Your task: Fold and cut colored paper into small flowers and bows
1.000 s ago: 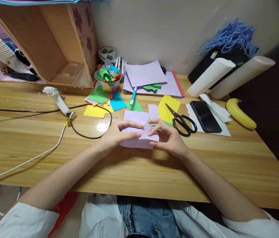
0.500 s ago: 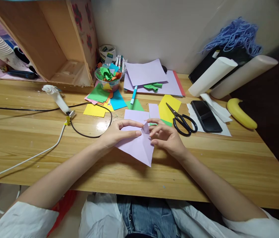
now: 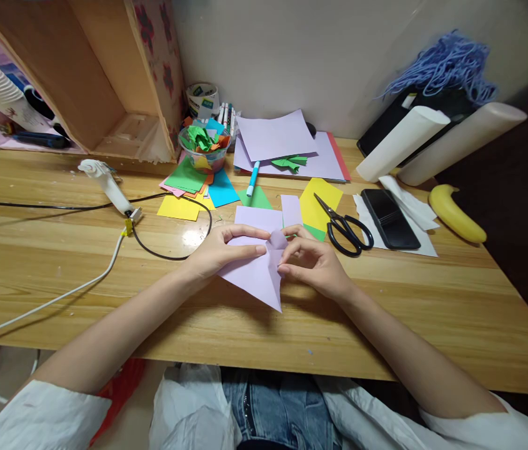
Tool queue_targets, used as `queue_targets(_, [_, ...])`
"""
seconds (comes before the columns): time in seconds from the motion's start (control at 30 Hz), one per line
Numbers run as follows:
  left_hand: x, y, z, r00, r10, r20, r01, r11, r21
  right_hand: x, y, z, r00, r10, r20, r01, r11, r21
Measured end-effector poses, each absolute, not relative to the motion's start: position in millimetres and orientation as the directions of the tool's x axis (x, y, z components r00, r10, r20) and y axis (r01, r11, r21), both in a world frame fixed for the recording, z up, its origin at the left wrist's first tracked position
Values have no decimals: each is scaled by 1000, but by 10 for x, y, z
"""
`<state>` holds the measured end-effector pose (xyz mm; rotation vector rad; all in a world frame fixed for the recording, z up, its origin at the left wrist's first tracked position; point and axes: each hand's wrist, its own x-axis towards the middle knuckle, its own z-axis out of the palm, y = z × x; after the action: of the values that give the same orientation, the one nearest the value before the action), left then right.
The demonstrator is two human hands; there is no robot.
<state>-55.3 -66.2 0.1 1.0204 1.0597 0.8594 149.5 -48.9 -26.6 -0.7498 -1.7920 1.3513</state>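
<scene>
A sheet of light purple paper [image 3: 254, 272] is held a little above the wooden table, creased, with its right side bent up. My left hand [image 3: 214, 253] pinches it from the left, thumb on top and index finger along the far side. My right hand [image 3: 313, 259] grips the folded right edge between thumb and fingers. The right fingers partly hide the fold. Just beyond the hands lie another purple sheet [image 3: 258, 217] and a small purple strip [image 3: 291, 209]. Black-handled scissors [image 3: 345, 228] rest to the right of my right hand.
Behind are coloured paper pieces [image 3: 186, 178], a blue marker [image 3: 253, 179] and a bowl of scraps [image 3: 204, 150]. A glue gun [image 3: 107, 184] with its cable [image 3: 170, 257] lies left. On the right are a phone [image 3: 390, 219], a banana [image 3: 458, 215] and paper rolls [image 3: 402, 144].
My right hand has shifted slightly left, bending the purple paper's right edge inward. The near corner has moved a little left; my left hand stays almost still.
</scene>
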Motion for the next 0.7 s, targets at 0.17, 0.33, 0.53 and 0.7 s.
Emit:
queue_targets(0.17, [-568, -663, 10, 290, 908, -302, -145, 353, 924, 1520, -481, -243, -612, 739, 281, 111, 432, -895])
queue_targets(0.33, [-565, -658, 0, 282, 905, -318, -213, 382, 899, 1507, -513, -236, -444, 729, 520, 243, 657, -714])
queue_targets(0.53, [-537, -663, -12, 228, 933, -280, -129, 314, 941, 1503, -552, -279, -377, 598, 708, 223, 800, -557])
queue_targets(0.7, [-536, -662, -18, 233, 934, -270, -121, 304, 945, 1504, -568, -308, -418, 492, 764, 219, 870, -441])
